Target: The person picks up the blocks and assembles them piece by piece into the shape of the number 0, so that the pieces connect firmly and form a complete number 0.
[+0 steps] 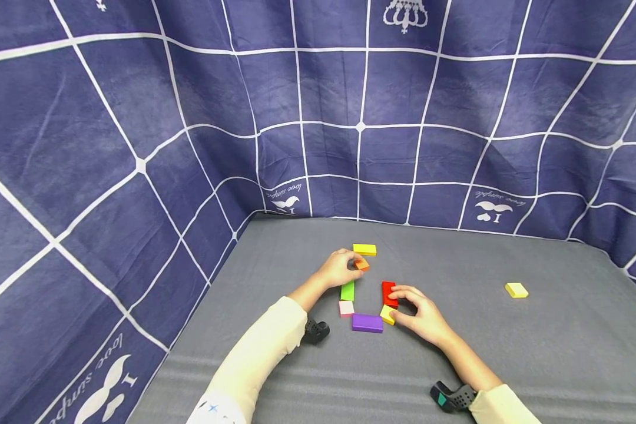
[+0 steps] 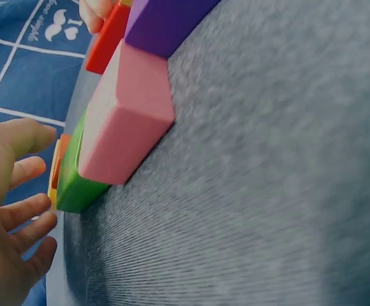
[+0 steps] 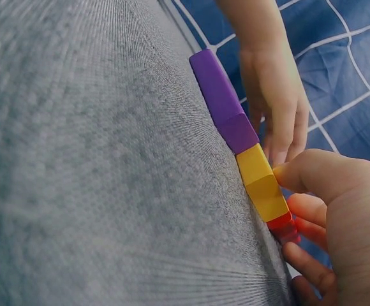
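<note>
In the head view my left hand (image 1: 341, 270) has its thumb and index fingertip close about an orange block (image 1: 363, 265). Its other fingers are loosely spread in the left wrist view. A green block (image 1: 347, 290) lies just below that hand, followed by a pink block (image 1: 347, 308) and a purple block (image 1: 367, 323). My right hand (image 1: 423, 317) has its thumb tip at a small yellow block (image 1: 387, 314), and a fingertip touches the red block (image 1: 388, 292) beside it. Beyond the orange block lies a longer yellow block (image 1: 364, 249).
A pale yellow block (image 1: 516, 290) lies apart on the right of the grey cloth surface (image 1: 572, 335). A dark blue curtain (image 1: 328, 88) with white grid lines hangs behind and on the left. Each wrist wears a black strap device (image 1: 452, 396).
</note>
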`<state>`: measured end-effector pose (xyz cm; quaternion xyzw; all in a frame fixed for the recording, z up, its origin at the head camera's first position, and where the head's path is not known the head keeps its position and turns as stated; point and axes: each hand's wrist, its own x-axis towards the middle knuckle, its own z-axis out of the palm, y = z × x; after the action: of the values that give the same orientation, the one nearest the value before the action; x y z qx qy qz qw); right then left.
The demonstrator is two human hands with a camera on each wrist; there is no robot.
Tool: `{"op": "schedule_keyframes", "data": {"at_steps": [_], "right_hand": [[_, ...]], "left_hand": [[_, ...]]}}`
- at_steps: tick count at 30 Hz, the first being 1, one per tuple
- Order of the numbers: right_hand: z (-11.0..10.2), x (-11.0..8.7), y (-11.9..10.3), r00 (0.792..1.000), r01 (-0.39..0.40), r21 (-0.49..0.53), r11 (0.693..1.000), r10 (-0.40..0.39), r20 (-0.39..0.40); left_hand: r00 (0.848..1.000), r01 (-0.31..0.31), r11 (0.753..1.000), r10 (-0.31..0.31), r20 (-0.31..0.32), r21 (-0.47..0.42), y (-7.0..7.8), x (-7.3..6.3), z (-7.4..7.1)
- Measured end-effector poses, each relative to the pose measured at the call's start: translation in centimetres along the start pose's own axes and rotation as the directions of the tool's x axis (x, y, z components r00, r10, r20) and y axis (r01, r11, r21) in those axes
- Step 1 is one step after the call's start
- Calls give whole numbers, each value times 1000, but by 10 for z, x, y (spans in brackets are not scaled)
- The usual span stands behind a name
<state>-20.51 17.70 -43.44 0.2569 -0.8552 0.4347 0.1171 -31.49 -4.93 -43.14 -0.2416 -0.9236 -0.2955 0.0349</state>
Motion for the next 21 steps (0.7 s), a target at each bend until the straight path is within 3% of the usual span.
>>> {"op": "schedule_keyframes", "data": {"at_steps": [12, 21], "right_hand": [[-1, 0, -1, 1000, 8, 20, 1000, -8, 2], [-1, 0, -2, 1000, -8, 27, 1000, 8, 6]], "left_hand": [[994, 69, 984, -82, 72, 167, 8, 12, 3], [993, 103, 964, -114, 32, 245, 9, 15, 8]]}}
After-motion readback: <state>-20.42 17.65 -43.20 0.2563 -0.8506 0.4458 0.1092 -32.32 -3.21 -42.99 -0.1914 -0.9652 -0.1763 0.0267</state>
